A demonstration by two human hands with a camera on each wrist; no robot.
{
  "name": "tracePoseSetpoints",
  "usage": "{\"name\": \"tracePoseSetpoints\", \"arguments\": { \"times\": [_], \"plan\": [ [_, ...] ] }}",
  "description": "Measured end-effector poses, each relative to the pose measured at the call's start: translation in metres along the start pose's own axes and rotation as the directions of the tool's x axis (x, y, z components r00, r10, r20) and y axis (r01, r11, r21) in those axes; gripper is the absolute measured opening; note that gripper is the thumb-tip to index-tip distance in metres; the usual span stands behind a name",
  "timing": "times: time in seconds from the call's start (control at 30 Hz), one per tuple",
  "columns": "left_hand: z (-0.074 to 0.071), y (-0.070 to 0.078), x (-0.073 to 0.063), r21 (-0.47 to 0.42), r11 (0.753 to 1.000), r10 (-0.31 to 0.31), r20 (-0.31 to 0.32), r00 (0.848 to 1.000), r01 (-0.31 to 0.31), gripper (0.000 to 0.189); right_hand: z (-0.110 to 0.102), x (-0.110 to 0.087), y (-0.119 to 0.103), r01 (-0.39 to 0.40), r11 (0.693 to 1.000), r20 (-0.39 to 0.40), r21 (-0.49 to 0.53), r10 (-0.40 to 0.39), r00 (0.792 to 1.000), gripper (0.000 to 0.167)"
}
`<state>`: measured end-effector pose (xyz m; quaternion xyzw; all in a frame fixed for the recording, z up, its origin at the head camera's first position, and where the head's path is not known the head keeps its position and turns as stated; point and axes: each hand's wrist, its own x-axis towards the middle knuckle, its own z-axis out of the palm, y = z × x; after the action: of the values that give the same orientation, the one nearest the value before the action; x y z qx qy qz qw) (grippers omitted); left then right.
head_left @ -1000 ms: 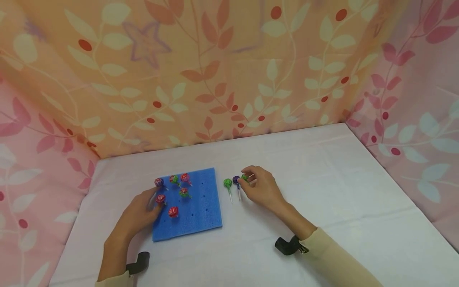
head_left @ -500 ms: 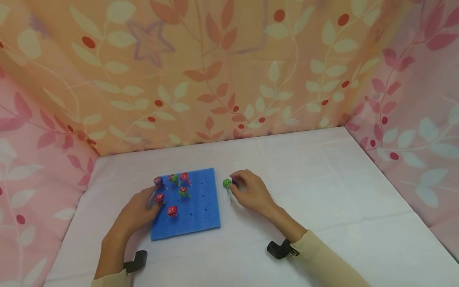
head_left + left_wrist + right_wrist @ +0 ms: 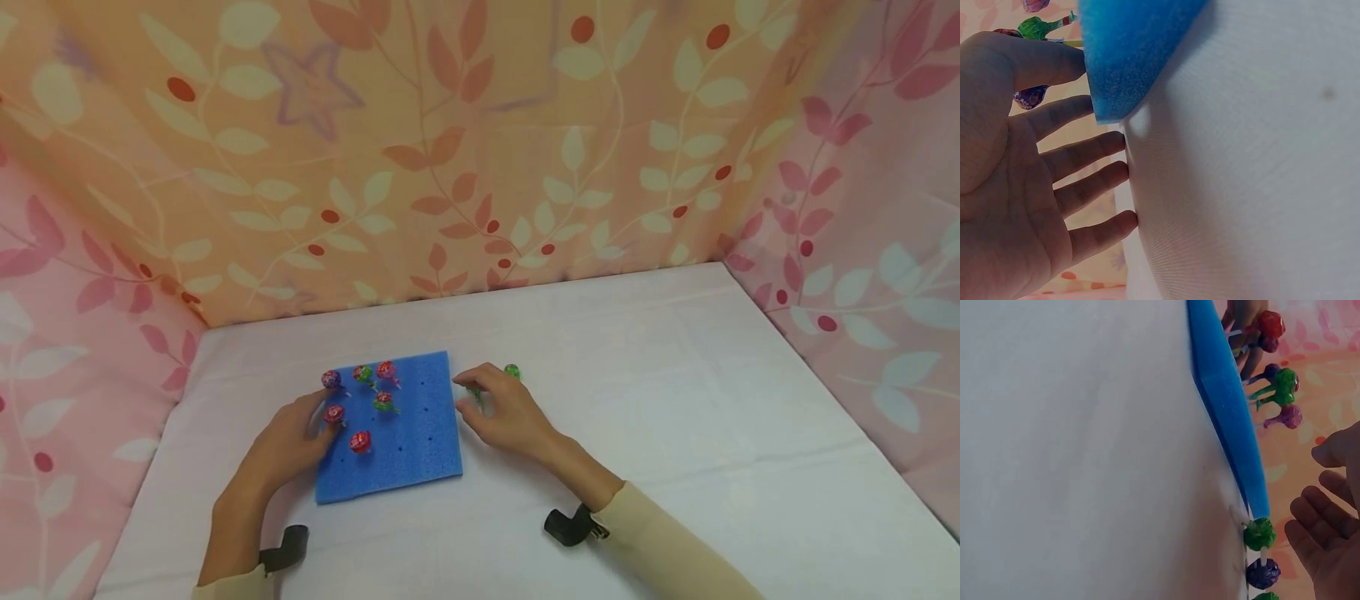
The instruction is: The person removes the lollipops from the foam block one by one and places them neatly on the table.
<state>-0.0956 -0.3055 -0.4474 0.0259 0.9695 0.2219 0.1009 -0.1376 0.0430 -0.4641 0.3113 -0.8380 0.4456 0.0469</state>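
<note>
A blue foam board (image 3: 416, 462) lies on the white table with several wrapped lollipops standing in it, among them a red one (image 3: 360, 442) and a purple one (image 3: 331, 379). At its left edge rests my left hand (image 3: 288, 442); in the left wrist view the straight thumb and index fingertip touch the foam. My right hand (image 3: 513, 417) hovers just beyond the board's right edge, thumb and fingers apart, nothing between them. Beneath it a green lollipop (image 3: 1259, 534) and a purple lollipop (image 3: 1263, 573) lie on the table, and another green lollipop (image 3: 512, 372) shows behind the knuckles.
Small holes dot the board's right part. Patterned cloth (image 3: 480, 167) walls the table (image 3: 675, 400) at the back and both sides. Each wrist bears a black camera mount (image 3: 567, 527).
My right hand has moved left, from the farther green lollipop past the purple one to the one nearest the board. The left hand has stayed at the board's edge.
</note>
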Motion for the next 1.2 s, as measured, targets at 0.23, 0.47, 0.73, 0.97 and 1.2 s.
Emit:
{"name": "tracePoseSetpoints", "arguments": {
  "times": [0.23,0.47,0.73,0.97,1.2],
  "plan": [
    [0.0,0.0,-0.001,-0.006,1.0,-0.001,0.002,1.0,0.001,0.07,0.006,0.013,-0.007,0.023,0.994,-0.004,0.103,-0.023,1.0,0.034],
    [0.0,-0.004,-0.001,-0.004,1.0,-0.01,0.005,1.0,0.01,0.072,0.02,0.021,-0.012,0.01,0.992,0.05,0.126,-0.016,0.999,0.035],
    [0.002,-0.003,0.002,-0.007,1.0,0.012,-0.013,1.0,-0.012,0.069,0.032,0.028,-0.017,0.017,0.985,0.069,0.172,-0.029,0.997,0.036],
    [0.005,-0.003,0.0,-0.013,1.0,-0.002,-0.006,1.0,0.002,0.07,0.042,0.033,-0.023,0.005,0.989,0.117,0.148,-0.022,0.993,0.039],
    [0.004,-0.001,0.001,-0.003,1.0,-0.002,-0.015,1.0,0.002,0.069,0.051,0.039,-0.023,0.0,0.991,0.116,0.135,-0.015,0.993,0.037]
  ]
}}
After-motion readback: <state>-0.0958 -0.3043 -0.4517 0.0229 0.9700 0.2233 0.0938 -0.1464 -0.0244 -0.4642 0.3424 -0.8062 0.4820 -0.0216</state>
